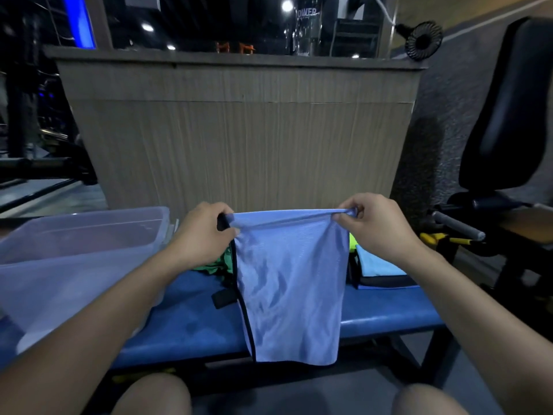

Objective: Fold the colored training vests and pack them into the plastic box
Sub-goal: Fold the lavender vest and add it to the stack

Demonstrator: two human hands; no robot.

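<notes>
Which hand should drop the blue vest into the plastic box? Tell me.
Left, probably. The left hand grips the blue vest nearest the plastic box; the right hand is farther.

Gym floor, indoors, dim lighting — blue padded bench (191, 327) in front, black padded machine seat (508, 115) with a grey roller bar (457, 226) at right, dark equipment frames (39, 166) at left. Speckled rubber-type flooring (466, 85) behind a wood-panel counter (239, 136) — a small clip fan (423, 40) sits on its edge. Ceiling spotlights (286, 6) reflect in glass above.
</notes>
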